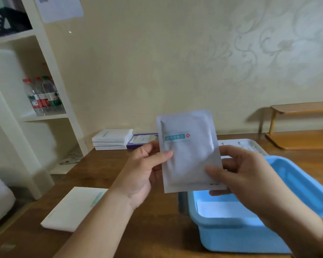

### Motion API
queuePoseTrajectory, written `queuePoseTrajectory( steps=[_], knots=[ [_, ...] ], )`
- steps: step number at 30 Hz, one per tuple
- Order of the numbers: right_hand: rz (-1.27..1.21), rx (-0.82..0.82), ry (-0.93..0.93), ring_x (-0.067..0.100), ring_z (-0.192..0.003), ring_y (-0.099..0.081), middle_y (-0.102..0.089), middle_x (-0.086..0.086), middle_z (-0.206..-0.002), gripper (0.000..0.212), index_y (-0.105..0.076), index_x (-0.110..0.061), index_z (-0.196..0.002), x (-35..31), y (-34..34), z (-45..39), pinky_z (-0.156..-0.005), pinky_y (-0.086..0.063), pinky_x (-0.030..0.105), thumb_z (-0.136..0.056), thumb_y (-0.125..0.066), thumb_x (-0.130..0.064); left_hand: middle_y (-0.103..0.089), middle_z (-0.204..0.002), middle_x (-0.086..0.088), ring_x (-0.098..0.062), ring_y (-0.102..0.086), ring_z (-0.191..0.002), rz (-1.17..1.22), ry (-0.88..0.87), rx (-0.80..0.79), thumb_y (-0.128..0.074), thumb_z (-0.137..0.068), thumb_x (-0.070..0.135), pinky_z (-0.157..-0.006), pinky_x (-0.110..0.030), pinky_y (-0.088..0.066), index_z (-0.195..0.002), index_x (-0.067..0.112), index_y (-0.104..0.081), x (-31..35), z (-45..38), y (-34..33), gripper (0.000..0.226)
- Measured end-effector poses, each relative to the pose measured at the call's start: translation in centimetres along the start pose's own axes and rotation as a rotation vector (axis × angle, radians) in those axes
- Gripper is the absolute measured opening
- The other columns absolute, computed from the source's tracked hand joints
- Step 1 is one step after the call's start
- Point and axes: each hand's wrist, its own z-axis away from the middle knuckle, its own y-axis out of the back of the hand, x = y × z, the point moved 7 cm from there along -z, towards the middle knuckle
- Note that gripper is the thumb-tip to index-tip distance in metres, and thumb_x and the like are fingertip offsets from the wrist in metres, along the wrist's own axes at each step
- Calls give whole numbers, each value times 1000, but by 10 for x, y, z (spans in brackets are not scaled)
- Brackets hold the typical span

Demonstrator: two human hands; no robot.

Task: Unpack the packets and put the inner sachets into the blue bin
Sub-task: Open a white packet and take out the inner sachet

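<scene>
I hold a white packet [188, 151] with a teal label and a red cross upright in front of me, above the near-left corner of the blue bin [231, 237]. My left hand [145, 170] pinches its left edge with the thumb on the front. My right hand [244, 174] grips its lower right corner. A flat white sachet [218, 209] lies inside the bin. On the table to the left lies another white packet [73, 209]. A stack of white packets [111, 139] sits at the far edge of the table.
A purple box [138, 141] lies beside the stack. A white tray [244, 146] stands behind the bin. A low wooden rack [302, 127] is at the back right. White shelves with water bottles [43, 95] rise on the left of the wooden table [157, 229].
</scene>
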Motion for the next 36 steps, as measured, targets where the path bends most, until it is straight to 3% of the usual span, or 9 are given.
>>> queuePoseTrajectory(
  steps=[6, 10, 13, 16, 22, 25, 28, 30, 36],
  knots=[
    [228, -8, 129, 24, -71, -72, -76, 1, -78, 23, -70, -21, -99, -13, 41, -6, -63, -61, 40, -90, -63, -1, -70, -109, -15, -32, -65, -96, -58, -170, -40, -73, -79, 17, -76, -42, -55, -119, 13, -63, 25, -15, -23, 42],
    [380, 76, 195, 34, -68, -68, -74, 0, -73, 18, -70, -20, -91, -21, 84, -27, -57, -60, 44, -89, -63, -3, -76, -92, -6, -20, -72, -85, -483, -235, -91, -71, -86, 5, -70, -33, -58, -116, 21, -59, 29, -20, -48, 37],
    [604, -68, 99, 30, -61, -68, -73, -7, -71, 19, -67, -25, -90, -10, 98, -41, -57, -59, 45, -91, -62, -7, -75, -82, 7, -11, -70, -78, -782, -262, -111, -74, -85, 19, -74, -27, -55, -116, 34, -57, 15, -24, -57, 38],
    [795, -285, -55, 14, -53, -68, -72, -9, -69, 21, -65, -30, -89, 12, 94, -48, -53, -56, 29, -94, -59, -11, -71, -89, 20, -3, -66, -83, -984, -313, -105, -75, -83, 27, -73, -14, -52, -114, 41, -59, 5, -26, -64, 38],
    [961, -602, -253, 1, -44, -60, -61, -8, -86, 21, -60, -30, -96, 65, 59, -51, -50, -52, 23, -96, -52, -10, -69, -87, 18, 0, -64, -87, -1012, -385, -115, -75, -84, 21, -70, -12, -49, -103, 32, -69, -7, -31, -67, 22],
    [1036, -666, -289, 14, -64, -62, -56, -7, -86, 18, -58, -27, -98, 83, 44, -53, -51, -55, 26, -95, -52, -10, -69, -89, 22, -2, -65, -89, -987, -395, -115, -73, -85, 23, -77, -20, -53, -101, 33, -69, -9, -32, -63, 19],
    [1177, -746, -292, 26, -84, -67, -59, -1, -93, 7, -58, -22, -100, 99, 32, -53, -69, -60, 35, -93, -58, -23, -70, -89, 19, -3, -66, -90, -970, -407, -112, -73, -85, 24, -79, -24, -54, -100, 31, -70, -11, -33, -57, 17],
    [1292, -793, -256, 30, -90, -69, -66, 7, -101, 21, -60, -16, -104, 106, 25, -52, -81, -58, 42, -89, -60, -32, -70, -89, 17, -4, -66, -90, -959, -403, -119, -73, -86, 23, -79, -24, -54, -99, 30, -70, -13, -33, -54, 16],
    [1489, -809, -153, 28, -105, -60, -64, 10, -114, 32, -64, -8, -109, 108, 11, -43, -76, -46, 28, -92, -56, -33, -70, -89, 16, -5, -66, -91, -933, -395, -142, -73, -86, 22, -81, -25, -55, -99, 31, -70, -18, -33, -50, 16]
  ],
)
